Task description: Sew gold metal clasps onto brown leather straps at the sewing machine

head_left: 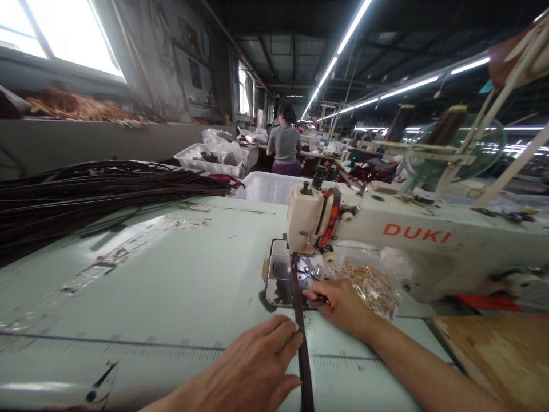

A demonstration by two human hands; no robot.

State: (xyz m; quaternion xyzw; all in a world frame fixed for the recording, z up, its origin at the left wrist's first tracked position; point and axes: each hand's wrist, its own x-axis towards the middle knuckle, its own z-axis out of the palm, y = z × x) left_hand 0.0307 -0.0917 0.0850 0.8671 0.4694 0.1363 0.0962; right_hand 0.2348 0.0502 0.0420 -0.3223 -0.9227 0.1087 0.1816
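Observation:
A narrow dark strap runs from under the sewing machine head toward me across the pale green table. My left hand lies flat on the table beside the strap, its fingertips pressed against the strap's left edge together with a thin metal piece. My right hand rests to the right of the strap near the needle plate, fingers pinched on a small dark thing at the strap's edge. Right behind that hand lies a clear bag of small gold metal fittings.
The white machine body marked DUKI fills the right. A heap of dark straps lies far left. A white bin stands behind the table, a wooden board at the right. A person in grey works farther back.

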